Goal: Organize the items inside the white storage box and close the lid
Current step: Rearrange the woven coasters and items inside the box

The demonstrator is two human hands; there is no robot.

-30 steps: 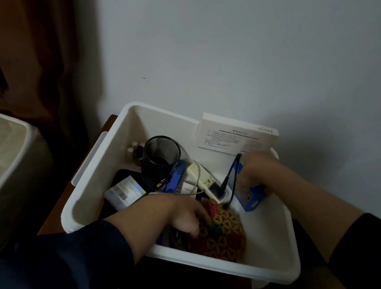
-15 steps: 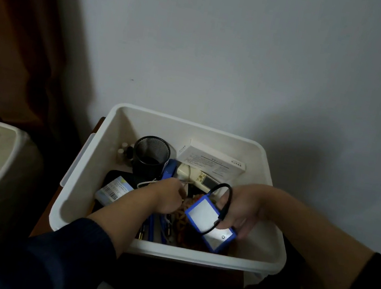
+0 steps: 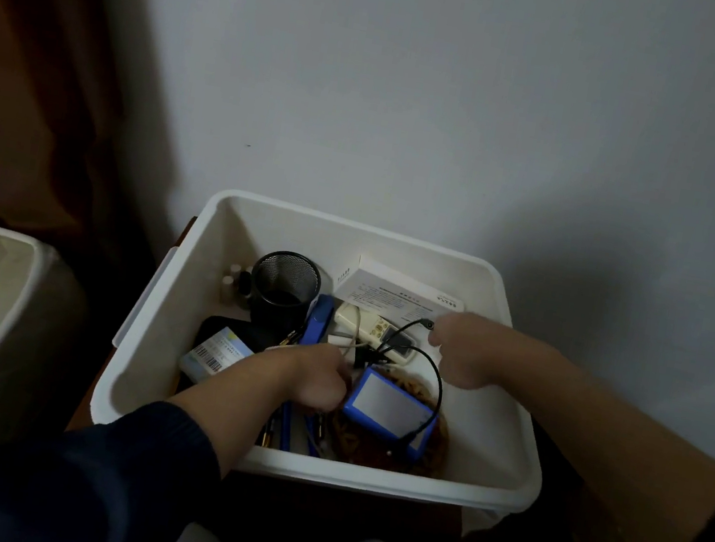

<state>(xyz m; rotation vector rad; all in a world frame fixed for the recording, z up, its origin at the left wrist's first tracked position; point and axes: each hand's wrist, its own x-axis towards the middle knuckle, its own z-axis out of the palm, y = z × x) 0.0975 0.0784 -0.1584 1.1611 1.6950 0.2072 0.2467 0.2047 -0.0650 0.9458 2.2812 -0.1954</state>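
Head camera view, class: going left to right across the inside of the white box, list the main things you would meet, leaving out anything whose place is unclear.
Barcoded packet → black mesh cup → left hand → blue-edged device → right hand.

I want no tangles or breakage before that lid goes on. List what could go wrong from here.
1. The black cable loops above the blue battery pack while the right hand holds its plug end; pulling could drag the pack or snag the white remote.
2. The left hand works close to the pens, which could get knocked askew.
3. The white carton leans on the storage box wall and may topple.
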